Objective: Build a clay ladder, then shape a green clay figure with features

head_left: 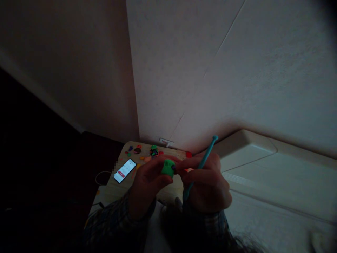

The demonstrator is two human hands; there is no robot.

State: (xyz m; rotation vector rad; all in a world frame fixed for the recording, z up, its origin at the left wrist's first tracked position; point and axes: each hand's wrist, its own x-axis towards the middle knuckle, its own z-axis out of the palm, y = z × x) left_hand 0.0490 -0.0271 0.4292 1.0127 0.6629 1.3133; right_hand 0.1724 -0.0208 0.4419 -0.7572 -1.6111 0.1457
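Observation:
In my left hand, a small green block of modelling clay is pinched between thumb and fingers above the table. Marks show on its face, though the dim light hides their detail. My right hand holds a teal modelling tool slanted between its fingers, with one knobbed end pointing up and away. The right fingertips also meet a tiny purple piece at the block's right side. Whether that piece is stuck to the block, I cannot tell.
Below my hands stands a small wooden table. A lit phone lies at its left, near a pale cable. Several coloured clay bits, among them a dark round one, sit toward the back. A wall rises behind; a cream panel borders the right.

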